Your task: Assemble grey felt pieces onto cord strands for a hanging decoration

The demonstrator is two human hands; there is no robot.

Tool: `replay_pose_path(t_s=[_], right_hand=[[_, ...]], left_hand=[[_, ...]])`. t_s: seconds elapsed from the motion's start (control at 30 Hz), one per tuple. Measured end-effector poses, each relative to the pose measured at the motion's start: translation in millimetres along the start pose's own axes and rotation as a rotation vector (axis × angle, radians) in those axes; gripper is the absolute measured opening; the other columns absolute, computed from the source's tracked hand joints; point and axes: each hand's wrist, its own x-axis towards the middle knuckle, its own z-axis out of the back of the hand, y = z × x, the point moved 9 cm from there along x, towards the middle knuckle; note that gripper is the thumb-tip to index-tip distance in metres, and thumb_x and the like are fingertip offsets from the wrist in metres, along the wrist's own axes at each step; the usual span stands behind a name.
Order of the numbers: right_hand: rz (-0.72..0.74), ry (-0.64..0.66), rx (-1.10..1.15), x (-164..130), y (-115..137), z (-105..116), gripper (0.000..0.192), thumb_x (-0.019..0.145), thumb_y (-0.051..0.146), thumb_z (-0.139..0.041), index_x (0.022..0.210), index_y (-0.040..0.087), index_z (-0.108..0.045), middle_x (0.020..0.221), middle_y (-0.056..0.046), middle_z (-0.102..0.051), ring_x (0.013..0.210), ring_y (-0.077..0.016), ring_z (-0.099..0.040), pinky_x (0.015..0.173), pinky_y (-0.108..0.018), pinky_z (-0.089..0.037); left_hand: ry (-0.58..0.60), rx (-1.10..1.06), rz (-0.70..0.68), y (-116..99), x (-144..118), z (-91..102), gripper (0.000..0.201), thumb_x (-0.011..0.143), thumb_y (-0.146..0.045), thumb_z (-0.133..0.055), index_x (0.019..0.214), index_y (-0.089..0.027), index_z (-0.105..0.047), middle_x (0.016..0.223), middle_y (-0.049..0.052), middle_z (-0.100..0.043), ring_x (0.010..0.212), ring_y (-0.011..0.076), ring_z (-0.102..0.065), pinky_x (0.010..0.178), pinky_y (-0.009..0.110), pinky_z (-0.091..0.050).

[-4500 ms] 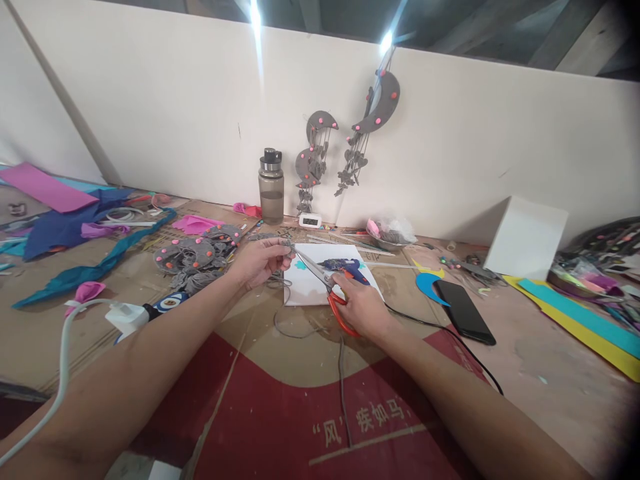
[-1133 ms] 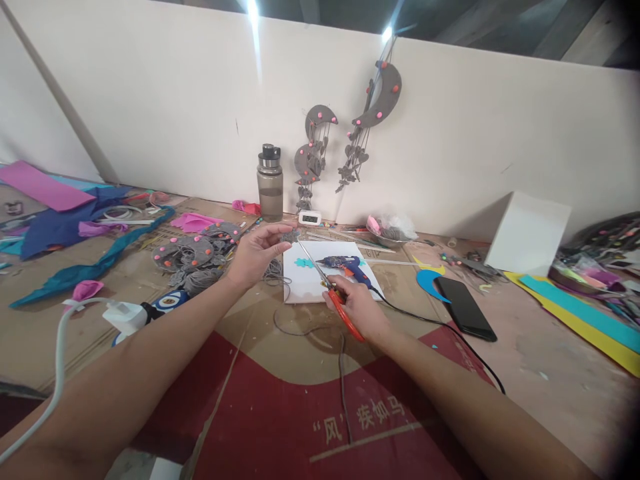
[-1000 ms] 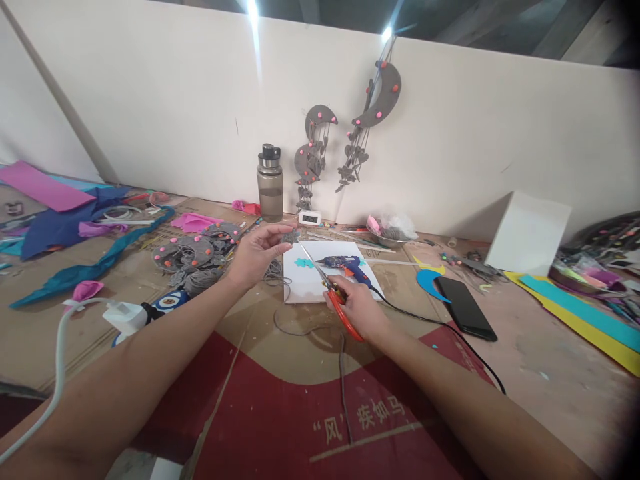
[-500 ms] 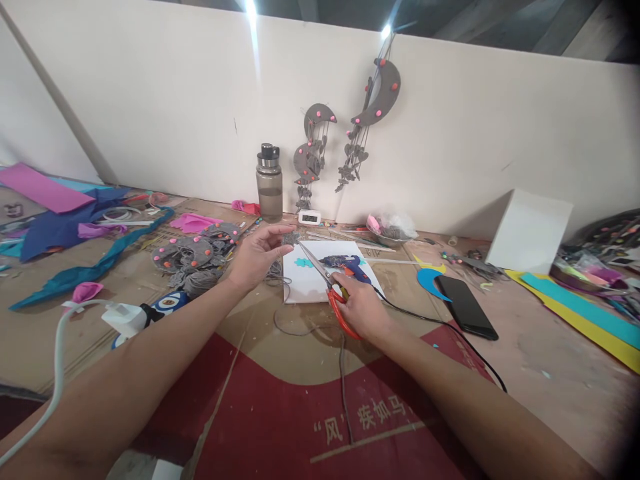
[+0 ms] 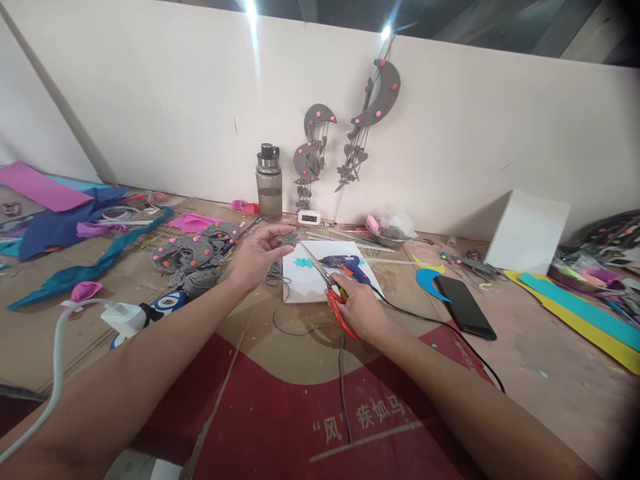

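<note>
left hand (image 5: 259, 255): a small grey felt cutout (image 5: 289, 237) is pinched at the fingertips, above the counter's (image 5: 525, 360) middle, toward the far edge.
right hand (image 5: 361, 309): clamped on red-handled scissors (image 5: 327, 285), blades nearly shut, tips just beside the cutout.
step: trimming appears under way.
next move: blades to be opened, aligned on the cutout's edge.

Grey felt cut-out (image 5: 289, 237) and red-handled scissors (image 5: 327, 283)

Cut-out: small, grey, lacy-edged, raised above the table's centre. Scissors: steel blades nearly closed, tips aimed far-left just beside the cut-out, handles near-right over the white sheet's edge.

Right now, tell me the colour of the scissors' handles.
Red-orange, on the scissors in the right hand; head view.
</note>
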Motion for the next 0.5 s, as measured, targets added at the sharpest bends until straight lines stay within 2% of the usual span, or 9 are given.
replay_pose_path(t_s=[0.13, 0.23, 0.37, 0.5], right_hand=[[0.025, -0.022, 0.029, 1.9, 0.5, 0.2, 0.025, 0.087, 0.03, -0.047, 0.109, 0.02, -0.055, 0.097, -0.008, -0.068, 0.087, -0.0202, -0.062, 0.076, -0.029, -0.046], [0.03, -0.046, 0.042, 2.8, -0.4, 1.2, 0.032, 0.087, 0.03, -0.049, 0.116, 0.017, -0.053, 0.108, -0.011, -0.066, 0.1, -0.0229, -0.061, 0.085, -0.034, -0.047], [0.025, -0.045, 0.05, 3.0, -0.3, 0.2, 0.035, 0.086, 0.029, -0.049, 0.119, 0.017, -0.052, 0.114, -0.012, -0.064, 0.106, -0.0237, -0.059, 0.09, -0.037, -0.046], [0.006, -0.069, 0.058, 2.5, -2.3, 2.9, 0.037, 0.085, 0.029, -0.05, 0.12, 0.017, -0.052, 0.118, -0.012, -0.063, 0.108, -0.0234, -0.059, 0.093, -0.037, -0.046]], left_hand=[[0.011, -0.005, 0.016, 3.0, 1.7, 2.3, 0.037, 0.065, -0.02, -0.078, 0.101, -0.02, -0.069, 0.106, 0.005, -0.065, 0.076, 0.0098, -0.055, 0.074, 0.024, -0.046], [0.004, -0.02, 0.019, 4.1, 3.4, 4.9, 0.038, 0.064, -0.019, -0.078, 0.101, -0.019, -0.069, 0.106, 0.006, -0.066, 0.081, 0.011, -0.056, 0.077, 0.025, -0.046], [-0.031, -0.038, 0.014, 2.0, 4.4, 7.2, 0.038, 0.062, -0.019, -0.08, 0.099, -0.018, -0.069, 0.105, 0.006, -0.066, 0.084, 0.0119, -0.058, 0.079, 0.025, -0.047], [-0.02, -0.132, 0.051, 0.7, 3.2, 3.1, 0.03, 0.069, -0.026, -0.075, 0.096, -0.016, -0.068, 0.102, 0.007, -0.067, 0.085, 0.0148, -0.063, 0.081, 0.03, -0.05]])
